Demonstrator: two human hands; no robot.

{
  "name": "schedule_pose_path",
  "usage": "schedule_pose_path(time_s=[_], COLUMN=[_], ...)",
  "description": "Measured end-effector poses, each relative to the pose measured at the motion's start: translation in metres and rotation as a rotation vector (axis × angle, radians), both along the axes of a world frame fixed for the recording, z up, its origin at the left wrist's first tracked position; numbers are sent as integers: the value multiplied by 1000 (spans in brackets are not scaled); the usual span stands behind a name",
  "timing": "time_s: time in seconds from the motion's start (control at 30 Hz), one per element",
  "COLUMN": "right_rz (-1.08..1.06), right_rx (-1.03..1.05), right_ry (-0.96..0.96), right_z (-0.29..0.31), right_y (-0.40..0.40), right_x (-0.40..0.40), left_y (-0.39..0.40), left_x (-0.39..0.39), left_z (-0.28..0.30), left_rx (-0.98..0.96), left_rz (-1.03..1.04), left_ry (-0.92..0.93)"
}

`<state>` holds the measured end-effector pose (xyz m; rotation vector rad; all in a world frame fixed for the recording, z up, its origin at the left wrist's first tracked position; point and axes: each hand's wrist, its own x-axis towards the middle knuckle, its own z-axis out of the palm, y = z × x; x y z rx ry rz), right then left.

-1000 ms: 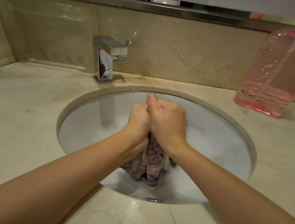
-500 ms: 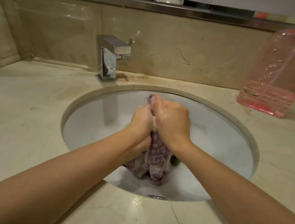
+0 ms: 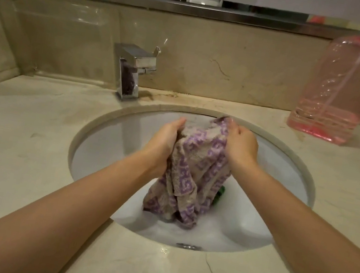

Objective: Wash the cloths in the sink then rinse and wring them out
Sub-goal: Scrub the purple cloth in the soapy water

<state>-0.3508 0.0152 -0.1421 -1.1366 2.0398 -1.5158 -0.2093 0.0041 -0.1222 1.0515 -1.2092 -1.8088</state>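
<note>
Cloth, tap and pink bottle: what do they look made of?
Cloth: looks like woven terry, tan with purple pattern, soft folds, wet. Tap: polished metal, probably chrome, mirror-like reflections. Pink bottle: clear tinted plastic, its tube visible through the wall.

The cloth (image 3: 194, 170) is a beige terry towel patterned with purple geometric motifs, wet and crumpled into hanging folds. It is held up over the sink (image 3: 111, 138), its top edge gripped on one side by the left hand (image 3: 169, 137) and on the other by the right hand (image 3: 241, 144), so the upper part spreads between them while the lower end trails down into the foamy water in the white oval basin. Just beside its lower right edge a bit of a green cloth (image 3: 220, 193) peeks out, mostly hidden behind it.
</note>
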Motion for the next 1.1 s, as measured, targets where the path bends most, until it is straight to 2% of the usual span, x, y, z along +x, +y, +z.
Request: schedule_pose_path(time_s=[0.07,0.1,0.2,0.27,0.37,0.43,0.57,0.67,0.73,0.8,0.87,1.0,1.1], right_rz=[217,368,729,833,670,531,315,187,99,24,6,-9,135], right_rx=[5,44,279,301,138,16,-148,-200,-224,-261,-281,-320,-367], right_ry=[-260,-320,-177,-41,122,144,85,-61,-211,-402,-507,-371,-97], right_z=[6,10,9,1,-6,-4,4,6,7,9,11,17,12], right_y=[5,7,18,21,18,16,18,16,13,11,11,20,26], right_x=[-7,-9,3,16,24,21,11,10,7,3,0,13,41], left_y=[-5,-9,-9,-7,-11,-8,-7,-8,-8,-11,-14,-9,2], left_x=[5,7,9,10,12,13,13,13,11,7,5,3,-3], left_z=[6,7,9,6,0,-1,-8,-14,-14,-13,-13,-6,-5], left_rx=[28,30,-22,-92,-242,-259,-285,-277,-295,-368,-402,-409,-376], left_rz=[66,91,80,65,45,-69,-374,-543,-474,-275,-110,30,92], left_ry=[81,118,124,29,-220,-335,-542,-573,-575,-548,-424,-229,-152])
